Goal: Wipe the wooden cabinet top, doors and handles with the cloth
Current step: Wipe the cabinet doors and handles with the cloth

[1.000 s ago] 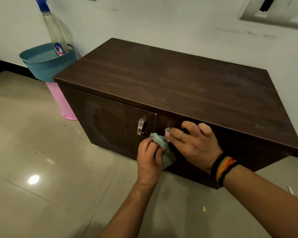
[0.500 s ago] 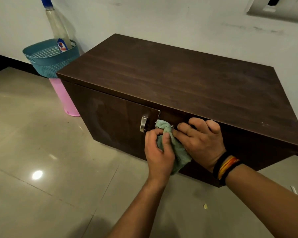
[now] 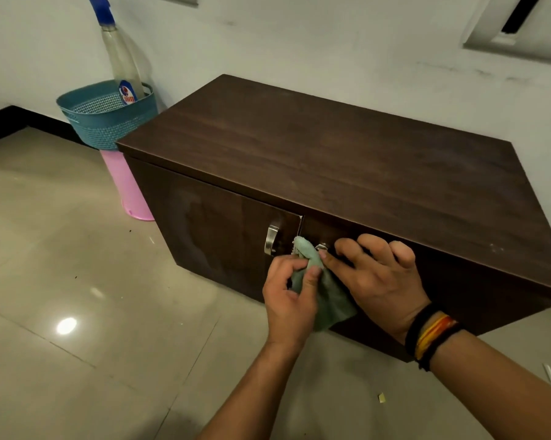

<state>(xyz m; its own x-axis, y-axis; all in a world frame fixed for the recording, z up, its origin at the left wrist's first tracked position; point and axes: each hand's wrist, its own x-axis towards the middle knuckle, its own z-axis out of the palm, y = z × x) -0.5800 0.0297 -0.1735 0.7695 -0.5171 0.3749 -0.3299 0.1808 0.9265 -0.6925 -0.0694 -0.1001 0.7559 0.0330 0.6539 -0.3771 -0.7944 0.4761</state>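
A low dark wooden cabinet (image 3: 331, 154) stands against the wall, with two front doors. The left door (image 3: 210, 230) carries a bare silver handle (image 3: 271, 240). The right door's handle (image 3: 321, 247) is mostly covered by a green cloth (image 3: 329, 296). My left hand (image 3: 288, 300) pinches the cloth between thumb and fingers and holds it against that handle. My right hand (image 3: 376, 281) rests on the right door beside it, index finger touching the cloth at the handle, other fingers spread. Coloured bands circle the right wrist.
A teal basket (image 3: 106, 119) sits on a pink bin (image 3: 125, 188) at the cabinet's left end, with a tall spray bottle (image 3: 121, 65) in it. Glossy floor tiles (image 3: 77, 312) lie in front. Small scraps (image 3: 381, 397) lie on the floor at right.
The cloth has moved up along the right handle, then slightly down again, with my left hand working it. My right hand stays on the door. The view has shifted a little.
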